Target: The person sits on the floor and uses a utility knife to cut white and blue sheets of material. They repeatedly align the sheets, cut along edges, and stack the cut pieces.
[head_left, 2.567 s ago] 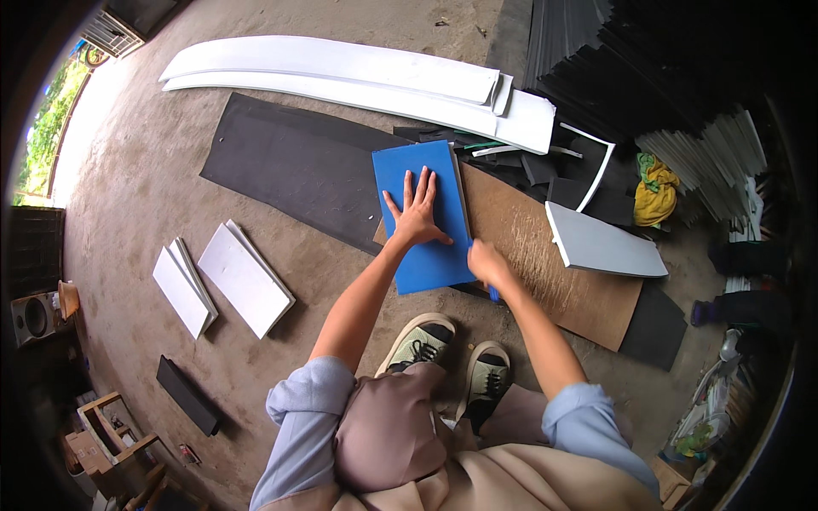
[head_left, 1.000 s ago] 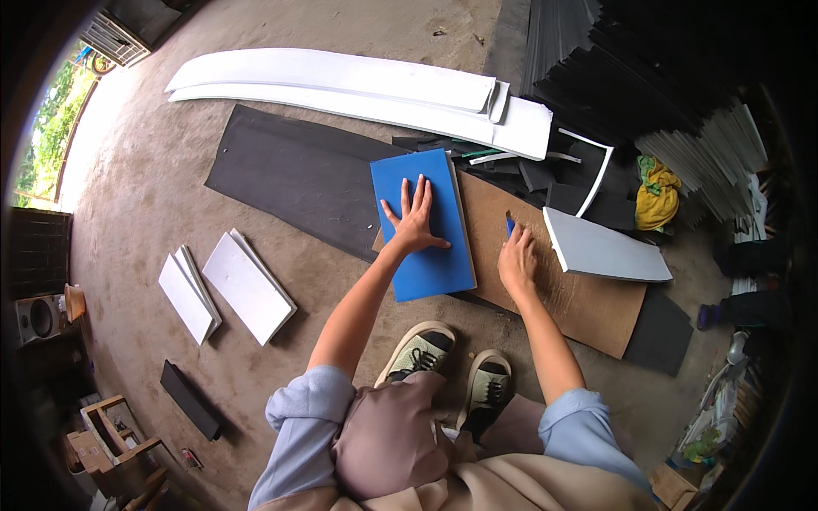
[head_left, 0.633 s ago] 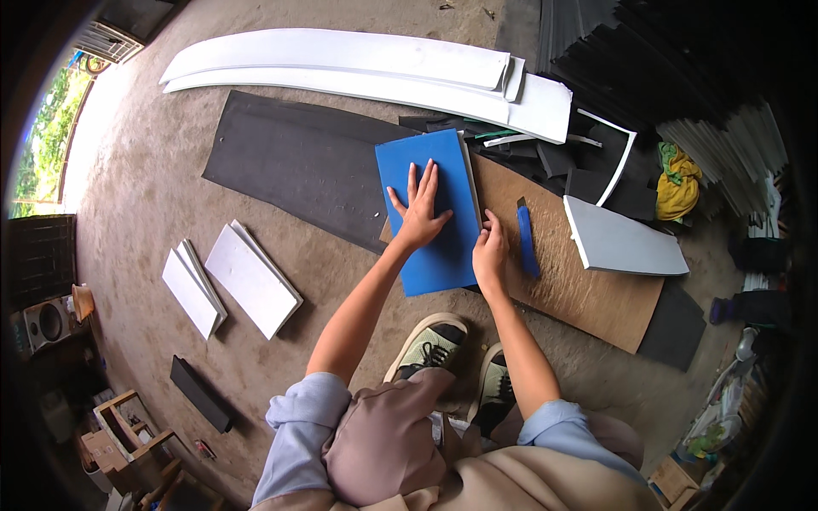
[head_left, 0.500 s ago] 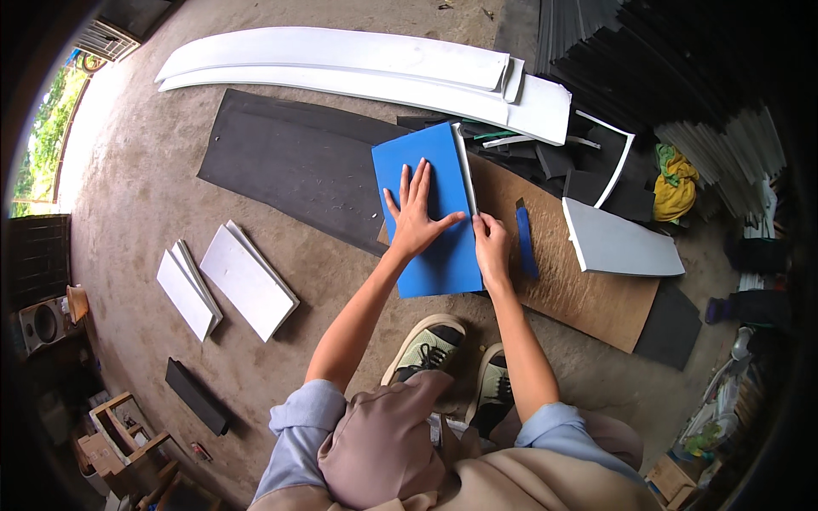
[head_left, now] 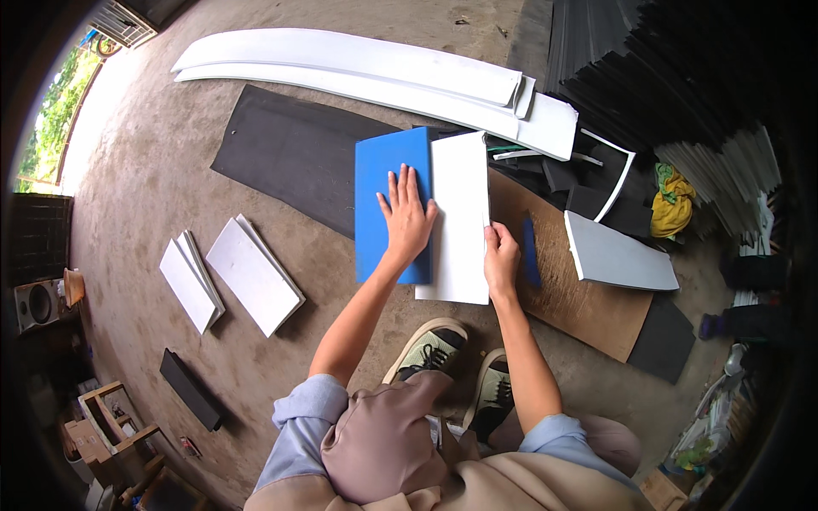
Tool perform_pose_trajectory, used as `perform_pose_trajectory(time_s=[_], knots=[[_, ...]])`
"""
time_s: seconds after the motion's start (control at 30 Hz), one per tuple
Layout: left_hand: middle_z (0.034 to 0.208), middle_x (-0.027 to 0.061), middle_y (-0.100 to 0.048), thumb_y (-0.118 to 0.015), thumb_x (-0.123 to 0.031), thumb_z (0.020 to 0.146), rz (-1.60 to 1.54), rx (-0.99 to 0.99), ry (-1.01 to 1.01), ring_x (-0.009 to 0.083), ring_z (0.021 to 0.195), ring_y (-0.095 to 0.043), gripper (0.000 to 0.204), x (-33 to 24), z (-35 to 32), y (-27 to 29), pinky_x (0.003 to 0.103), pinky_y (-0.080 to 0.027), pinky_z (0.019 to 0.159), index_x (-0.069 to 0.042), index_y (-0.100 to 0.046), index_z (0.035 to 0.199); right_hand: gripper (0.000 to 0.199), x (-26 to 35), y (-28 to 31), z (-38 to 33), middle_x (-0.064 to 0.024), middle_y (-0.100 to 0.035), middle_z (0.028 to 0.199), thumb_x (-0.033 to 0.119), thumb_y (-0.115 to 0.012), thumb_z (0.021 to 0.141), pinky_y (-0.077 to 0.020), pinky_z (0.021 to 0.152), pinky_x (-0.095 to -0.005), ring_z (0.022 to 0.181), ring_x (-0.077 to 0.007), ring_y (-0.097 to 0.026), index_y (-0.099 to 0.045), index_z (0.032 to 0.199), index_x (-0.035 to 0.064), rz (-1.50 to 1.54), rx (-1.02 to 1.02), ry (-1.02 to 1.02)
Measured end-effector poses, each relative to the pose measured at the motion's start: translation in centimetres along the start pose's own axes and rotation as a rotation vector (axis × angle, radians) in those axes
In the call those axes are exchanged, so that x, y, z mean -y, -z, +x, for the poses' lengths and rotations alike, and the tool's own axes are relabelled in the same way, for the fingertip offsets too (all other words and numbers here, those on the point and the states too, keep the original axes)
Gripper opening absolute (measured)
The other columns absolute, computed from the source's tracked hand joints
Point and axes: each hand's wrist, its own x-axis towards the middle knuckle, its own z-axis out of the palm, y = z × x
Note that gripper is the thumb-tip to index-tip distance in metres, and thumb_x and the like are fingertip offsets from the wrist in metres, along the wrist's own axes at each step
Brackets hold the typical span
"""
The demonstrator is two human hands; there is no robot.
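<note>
- Left hand lies flat, fingers spread, on the blue sheet, apparently pinning it.
- Right hand grips the white sheet edge beside it, fingers curled.

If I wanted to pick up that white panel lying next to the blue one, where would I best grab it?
Probably by the right long edge of the white panel, coming from the right. That edge lies free over the brown board, and the right hand already rests there. The left edge meets the blue panel under the flat left hand, so there is little room there.
</note>
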Motion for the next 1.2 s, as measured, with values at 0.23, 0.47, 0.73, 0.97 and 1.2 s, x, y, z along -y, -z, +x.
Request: perform_pose_trajectory(time_s=[0.23, 0.47, 0.73, 0.97, 1.2], knots=[[0.131, 0.0175, -0.031, -0.032, -0.042, 0.088, -1.072, 0.021, 0.100, 0.0313, 0.120, -0.032, 0.059, -1.2, 2.6, 3.6, 0.039, -0.020, 0.101, -0.004, -0.019, 0.132, 0.031, -3.3, 5.1, 2.3, -0.0088, -0.058, 0.087, 0.019, -0.046, 0.087, -0.0410, 0.071, -0.0250, 0.079, -0.0111, -0.052, -0.052, 0.100, -0.0081, 0.403, -0.023, -0.025], [0.097, 0.0074, -0.055, -0.055, -0.011, 0.082, -1.303, 0.042, 0.058, 0.0091, 0.087, -0.052, 0.037, -5.2, 3.5, 5.0, 0.023, -0.042, 0.075, -0.004, -0.038, 0.114, 0.019, -4.4, 4.5, 2.7, -0.0083, -0.054, 0.082, 0.013, -0.052, 0.083, -0.0415, 0.067, -0.0277, 0.074, -0.0166, -0.051, -0.053, 0.093, -0.0029, 0.057, -0.106, 0.243], [0.092, 0.0060, -0.055, -0.053, -0.007, 0.083, -1.276, -0.070, -0.073, 0.0094, 0.086, -0.052, 0.022, -7.1, 2.5, 7.3, 0.022, -0.043, 0.071, -0.005, -0.041, 0.101, 0.036, -10.3, 4.7, 0.8, -0.0190, -0.040, 0.102, 0.000, -0.060, 0.071, -0.0378, 0.079, -0.0383, 0.090, -0.0326, -0.046, -0.045, 0.103, -0.0017, -0.459, -0.234, 0.160], [0.102, 0.0077, -0.055, -0.056, -0.002, 0.079, -1.110, 0.052, -0.272, 0.0134, 0.093, -0.053, 0.037, -8.6, 0.5, 13.7, 0.027, -0.045, 0.079, -0.005, -0.041, 0.113, 0.020, -4.0, 7.8, -1.1, -0.0129, -0.051, 0.084, 0.017, -0.043, 0.086, -0.0423, 0.053, -0.0283, 0.067, -0.0184, -0.054, -0.045, 0.097, 0.0003, 0.419, 0.055, -0.302], [0.098, 0.0095, -0.059, -0.060, -0.007, 0.071, -0.157, 0.271, -0.501, 0.0243, 0.087, -0.058, 0.043, -13.5, -1.7, 21.3, 0.033, -0.046, 0.074, -0.010, -0.049, 0.112, 0.014, 3.1, 14.7, -6.1, -0.0083, -0.051, 0.083, 0.011, -0.038, 0.088, -0.0388, 0.049, -0.0239, 0.059, -0.0138, -0.049, -0.043, 0.099, 0.0039, 1.047, 0.151, -0.148]])
